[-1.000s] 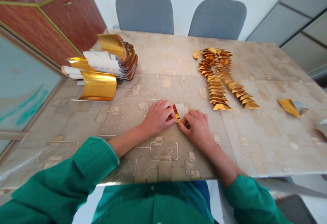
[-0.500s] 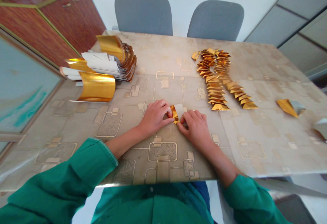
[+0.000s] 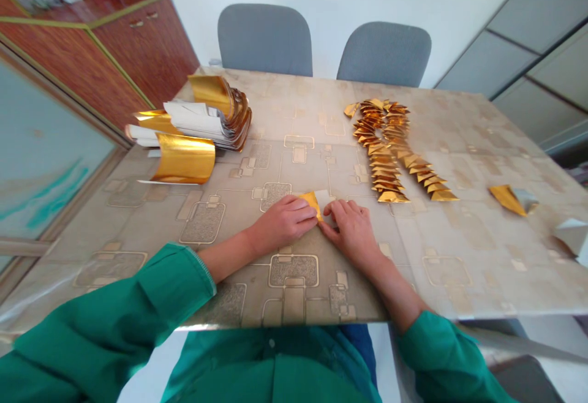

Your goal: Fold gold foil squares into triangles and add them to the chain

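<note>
A small piece of gold foil paper with a white side lies on the table between my hands, partly folded. My left hand lies over its left part, fingers closed together and pressed on the paper. My right hand holds the right, lower corner with thumb and curled fingers. The fingertips of both hands nearly meet at the paper's near edge, and they hide part of the fold.
Stacks of curled gold-and-white paper sheets stand at the left. Rows of folded gold paper pieces lie right of centre. A loose gold piece and a pale sheet lie at the far right. Two grey chairs stand behind the table.
My left hand has flattened its fingers over the paper, covering more of its near part. My right hand stays at the right corner. The whole view has shifted slightly.
</note>
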Motion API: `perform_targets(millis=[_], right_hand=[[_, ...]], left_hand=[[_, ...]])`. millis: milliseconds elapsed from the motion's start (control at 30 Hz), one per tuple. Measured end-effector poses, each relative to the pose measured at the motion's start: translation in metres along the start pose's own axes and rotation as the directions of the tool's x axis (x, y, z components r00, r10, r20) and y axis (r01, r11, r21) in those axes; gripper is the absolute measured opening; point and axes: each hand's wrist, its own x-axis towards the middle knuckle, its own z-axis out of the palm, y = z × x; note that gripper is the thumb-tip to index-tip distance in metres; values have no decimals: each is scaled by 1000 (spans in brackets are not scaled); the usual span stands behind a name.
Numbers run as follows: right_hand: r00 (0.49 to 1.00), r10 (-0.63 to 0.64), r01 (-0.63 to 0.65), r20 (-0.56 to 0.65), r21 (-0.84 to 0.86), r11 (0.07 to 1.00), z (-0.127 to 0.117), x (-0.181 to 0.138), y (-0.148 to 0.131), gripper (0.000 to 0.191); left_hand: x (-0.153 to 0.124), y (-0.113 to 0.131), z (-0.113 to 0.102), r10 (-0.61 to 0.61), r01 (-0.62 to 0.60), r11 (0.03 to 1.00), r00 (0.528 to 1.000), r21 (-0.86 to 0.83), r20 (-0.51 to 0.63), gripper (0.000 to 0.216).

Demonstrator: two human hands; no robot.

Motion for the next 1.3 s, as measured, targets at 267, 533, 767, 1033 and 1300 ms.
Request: perform_targets(millis=[267, 533, 767, 1033, 1300], right_hand=[[1000, -20, 20, 5, -3, 1000, -1, 0, -1, 12], [999, -34, 32, 38, 50, 998, -5, -1, 2, 5], [999, -17, 14, 44, 72, 997, -5, -1, 3, 4], [998, -2, -4, 61, 98, 995, -6, 0, 2, 5], [999, -20, 13, 44, 141, 990, -5, 0, 6, 5]], left_hand=[[-20, 14, -14, -70, 64, 997, 990, 49, 121, 33], [-23, 21, -13, -164, 155, 985, 978, 79, 132, 35], [-30, 20, -10, -183, 174, 981, 976, 85, 121, 38], [-28, 26, -10, -201, 190, 969, 978, 156, 58, 31], [-12, 22, -2, -104, 102, 990, 994, 93, 22, 22]])
